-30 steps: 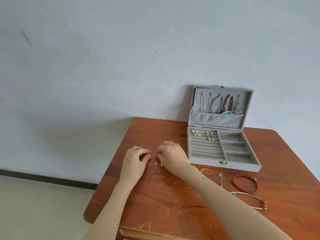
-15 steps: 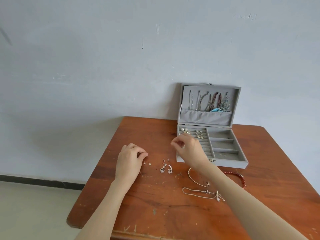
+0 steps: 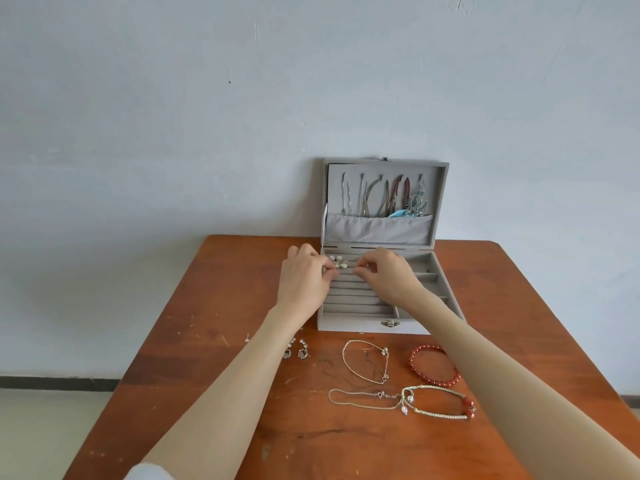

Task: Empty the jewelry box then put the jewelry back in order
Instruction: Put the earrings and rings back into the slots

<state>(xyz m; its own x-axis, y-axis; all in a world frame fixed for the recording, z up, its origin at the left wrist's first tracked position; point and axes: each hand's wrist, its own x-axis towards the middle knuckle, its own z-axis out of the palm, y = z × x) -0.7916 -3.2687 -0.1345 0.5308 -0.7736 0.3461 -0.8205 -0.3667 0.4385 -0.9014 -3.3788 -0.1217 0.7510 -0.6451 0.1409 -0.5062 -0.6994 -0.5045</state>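
Both hands hover over the open grey jewelry box's (image 3: 353,325) ring rolls, left hand (image 3: 304,277) and right hand (image 3: 384,271) each apparently pinching a tiny earring; either could slip between the rolls, or nudge the pearl earrings (image 3: 338,262) loose.

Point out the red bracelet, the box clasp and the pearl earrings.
Red bracelet (image 3: 414,356), head view, on its left beads.
Box clasp (image 3: 388,323), head view, on the metal latch.
Pearl earrings (image 3: 338,262), head view, on the cluster's middle.
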